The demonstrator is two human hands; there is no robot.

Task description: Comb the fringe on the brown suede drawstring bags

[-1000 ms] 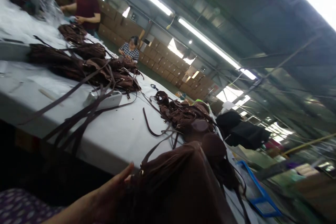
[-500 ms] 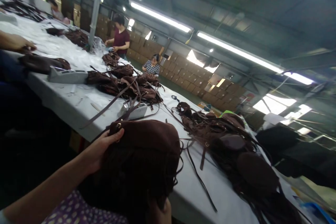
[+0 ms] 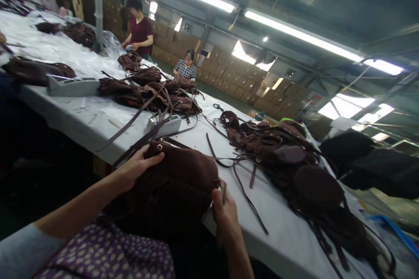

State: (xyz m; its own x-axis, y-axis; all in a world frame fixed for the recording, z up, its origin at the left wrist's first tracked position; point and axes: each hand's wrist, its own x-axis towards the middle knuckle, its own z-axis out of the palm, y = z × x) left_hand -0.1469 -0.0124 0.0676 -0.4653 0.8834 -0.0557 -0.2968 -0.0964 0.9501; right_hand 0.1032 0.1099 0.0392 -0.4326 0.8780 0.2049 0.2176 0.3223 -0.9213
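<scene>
A dark brown bag [image 3: 183, 170] with a metal eyelet rests between my hands, above my lap at the table's near edge. My left hand [image 3: 139, 168] grips its upper left corner, thumb on top beside the eyelet. At the right end of the bag, my right hand [image 3: 227, 213] is closed round a small grey metal tool [image 3: 224, 192], whose kind I cannot make out. The right fingertips are partly hidden behind the bag's edge. Long brown straps [image 3: 134, 148] trail from the bag's left side over the table edge.
On the white table [image 3: 235, 209] lie a pile of brown bags [image 3: 157, 91] and, to the right, another heap [image 3: 281, 161] with loose straps. A white tape dispenser-like holder [image 3: 163, 124] stands just beyond my bag. Two people work farther back, before stacked cartons [image 3: 225, 74].
My right hand has come up from under the bag to its right end, now showing the metal tool. The bag has tilted slightly; my left hand keeps its corner.
</scene>
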